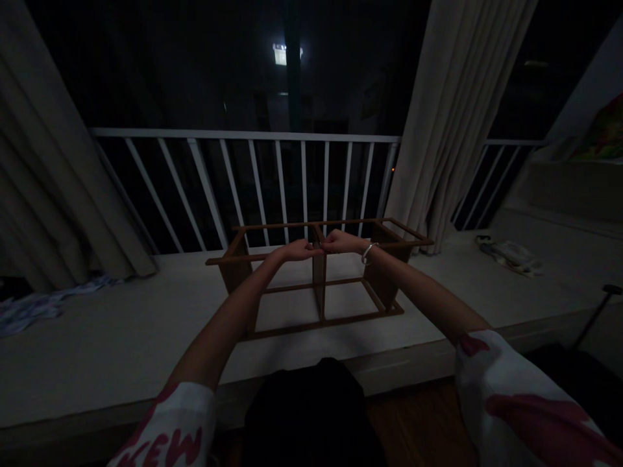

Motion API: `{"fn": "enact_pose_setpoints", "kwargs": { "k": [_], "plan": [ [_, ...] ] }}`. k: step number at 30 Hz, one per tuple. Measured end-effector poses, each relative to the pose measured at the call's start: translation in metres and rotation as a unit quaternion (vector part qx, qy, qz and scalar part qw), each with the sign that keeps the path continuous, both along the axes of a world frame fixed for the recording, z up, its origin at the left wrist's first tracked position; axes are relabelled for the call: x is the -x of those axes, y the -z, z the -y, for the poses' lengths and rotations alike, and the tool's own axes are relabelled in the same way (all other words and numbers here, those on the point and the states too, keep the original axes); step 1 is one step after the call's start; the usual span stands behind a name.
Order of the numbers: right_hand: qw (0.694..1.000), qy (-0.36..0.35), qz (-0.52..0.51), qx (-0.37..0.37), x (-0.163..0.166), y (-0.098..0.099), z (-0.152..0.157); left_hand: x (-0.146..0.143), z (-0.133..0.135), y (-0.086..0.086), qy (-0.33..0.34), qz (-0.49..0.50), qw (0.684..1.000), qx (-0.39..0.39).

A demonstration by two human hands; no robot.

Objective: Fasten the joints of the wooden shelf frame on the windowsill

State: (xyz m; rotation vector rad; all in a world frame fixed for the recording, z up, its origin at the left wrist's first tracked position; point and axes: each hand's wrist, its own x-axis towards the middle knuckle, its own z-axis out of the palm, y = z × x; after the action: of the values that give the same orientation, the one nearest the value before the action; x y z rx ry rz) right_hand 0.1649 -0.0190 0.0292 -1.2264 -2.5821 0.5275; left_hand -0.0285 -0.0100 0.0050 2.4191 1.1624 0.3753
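Note:
A brown wooden shelf frame (322, 285) lies on its side on a pale window ledge (160, 292), its middle board standing between two open bays. Both my hands meet at the top of that middle board, by the near rail. My left hand (298, 250) comes in from the left with its fingers closed at the board's top. From the right, my right hand (343, 242) pinches close beside it, fingertips almost touching the left ones. Whatever lies between the fingers is too small and dark to make out. A silver bracelet (366, 253) circles my right wrist.
Behind the frame runs a white railing (302, 137) before a dark window. Curtains hang at the left (53, 149) and right (448, 117). Checked cloth (43, 305) lies at the ledge's left end, and a pale bundle (511, 256) lies at the right.

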Motion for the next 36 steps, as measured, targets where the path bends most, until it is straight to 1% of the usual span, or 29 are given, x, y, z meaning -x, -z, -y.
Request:
{"fn": "enact_pose_setpoints", "kwargs": {
  "k": [2,5,6,8,11,14,16,18,24,29,30,32,36],
  "plan": [
    [0.994,-0.002,0.087,-0.061,0.001,-0.007,0.002,0.0,-0.001,0.001,-0.002,-0.002,1.0,-0.005],
    [0.962,-0.002,0.2,-0.184,0.006,-0.018,0.009,0.0,-0.001,0.002,-0.006,-0.007,1.0,-0.016],
    [0.951,-0.01,0.227,-0.208,0.007,-0.021,0.012,0.0,0.0,0.002,-0.006,-0.008,1.0,-0.019],
    [0.935,-0.018,0.271,-0.23,0.011,-0.025,0.018,0.001,0.0,0.002,-0.004,-0.009,1.0,-0.022],
    [0.919,-0.026,0.31,-0.24,0.013,-0.028,0.024,0.001,0.0,0.001,0.005,-0.01,1.0,-0.022],
    [0.91,-0.048,0.326,-0.252,0.013,-0.03,0.025,0.001,0.0,0.002,0.009,-0.008,1.0,-0.025],
    [0.906,-0.063,0.331,-0.256,0.012,-0.032,0.023,0.001,-0.001,0.002,0.007,-0.007,1.0,-0.027],
    [0.908,-0.062,0.334,-0.246,0.013,-0.033,0.02,0.001,-0.001,0.003,0.008,-0.007,1.0,-0.029],
    [0.926,0.022,0.32,-0.197,0.024,-0.031,0.017,0.0,0.001,0.002,0.001,-0.014,1.0,-0.028],
    [0.924,0.071,0.331,-0.18,0.034,-0.031,0.018,0.001,-0.002,0.004,-0.005,-0.018,0.999,-0.026],
    [0.921,0.068,0.337,-0.183,0.035,-0.032,0.018,0.002,-0.003,0.004,-0.005,-0.017,0.999,-0.028],
    [0.912,0.038,0.357,-0.196,0.035,-0.036,0.019,0.002,-0.003,0.005,-0.004,-0.016,0.999,-0.031],
    [0.875,-0.065,0.418,-0.235,0.032,-0.045,0.022,0.003,-0.003,0.006,-0.001,-0.016,0.999,-0.032]
  ]
}}
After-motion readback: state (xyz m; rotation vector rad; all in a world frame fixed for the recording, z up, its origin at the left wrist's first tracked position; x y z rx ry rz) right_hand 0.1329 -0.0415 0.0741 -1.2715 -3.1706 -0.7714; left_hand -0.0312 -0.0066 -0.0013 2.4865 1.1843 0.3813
